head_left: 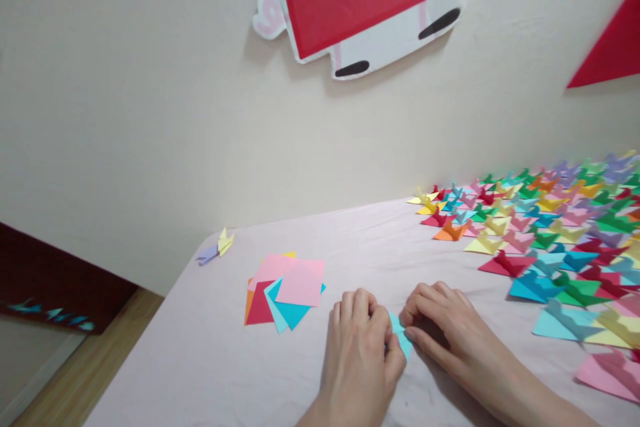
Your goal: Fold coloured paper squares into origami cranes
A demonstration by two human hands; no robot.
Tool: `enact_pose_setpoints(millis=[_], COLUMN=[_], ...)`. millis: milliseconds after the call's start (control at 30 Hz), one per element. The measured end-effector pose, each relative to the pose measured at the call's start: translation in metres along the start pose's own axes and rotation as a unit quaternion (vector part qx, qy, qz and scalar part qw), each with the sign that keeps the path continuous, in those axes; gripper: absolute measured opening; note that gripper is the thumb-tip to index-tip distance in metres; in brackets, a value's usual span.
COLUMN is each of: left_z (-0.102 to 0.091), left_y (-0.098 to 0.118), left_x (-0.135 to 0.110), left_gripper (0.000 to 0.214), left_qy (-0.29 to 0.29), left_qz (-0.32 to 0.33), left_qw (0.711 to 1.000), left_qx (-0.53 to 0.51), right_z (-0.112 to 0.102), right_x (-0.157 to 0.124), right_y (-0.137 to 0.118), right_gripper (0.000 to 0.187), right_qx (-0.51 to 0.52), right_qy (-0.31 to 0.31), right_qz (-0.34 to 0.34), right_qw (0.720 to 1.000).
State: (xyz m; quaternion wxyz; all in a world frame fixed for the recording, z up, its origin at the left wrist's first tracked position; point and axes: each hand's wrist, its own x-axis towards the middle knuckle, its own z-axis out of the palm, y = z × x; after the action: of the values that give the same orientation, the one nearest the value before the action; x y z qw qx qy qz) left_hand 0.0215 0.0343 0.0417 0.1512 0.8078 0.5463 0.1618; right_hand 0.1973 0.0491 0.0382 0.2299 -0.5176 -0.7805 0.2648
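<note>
A light blue piece of origami paper [401, 339] lies on the pale sheet between my two hands, partly covered by fingers. My left hand [361, 347] has its fingers curled over the paper's left side, thumb and forefinger closed on it. From the right, my right hand [445, 323] pinches the paper's right edge, its thumb and fingertips meeting there. How the paper is folded is mostly hidden. Left of my hands is a loose fan of square paper sheets [300, 281] in pink, red, blue, orange and yellow.
Rows of folded paper birds [545, 240] in many colours cover the right side. Two folded pieces, one yellow [225, 241] and one lilac [207, 255], lie near the far left corner. Behind rises a wall [320, 147] with a red-and-white decoration [380, 0].
</note>
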Motion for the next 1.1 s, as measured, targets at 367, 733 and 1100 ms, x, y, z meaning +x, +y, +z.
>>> enact_pose_setpoints(millis=[367, 733, 1100], left_z=[0.0, -0.002, -0.002], left_y=[0.001, 0.004, 0.004], left_x=[0.001, 0.002, 0.001], left_gripper=[0.016, 0.015, 0.016], left_qy=[0.002, -0.011, -0.018], left_qz=[-0.012, -0.02, -0.024], left_qw=[1.0, 1.0, 1.0], left_qx=[0.001, 0.003, -0.002], right_z=[-0.002, 0.0, 0.002], right_x=[-0.002, 0.001, -0.001], right_y=[0.003, -0.008, -0.016], right_gripper=[0.02, 0.009, 0.01], right_qx=[0.024, -0.003, -0.034], right_qy=[0.0, 0.01, 0.018], right_qz=[-0.016, 0.014, 0.034], right_qw=[1.0, 1.0, 0.999])
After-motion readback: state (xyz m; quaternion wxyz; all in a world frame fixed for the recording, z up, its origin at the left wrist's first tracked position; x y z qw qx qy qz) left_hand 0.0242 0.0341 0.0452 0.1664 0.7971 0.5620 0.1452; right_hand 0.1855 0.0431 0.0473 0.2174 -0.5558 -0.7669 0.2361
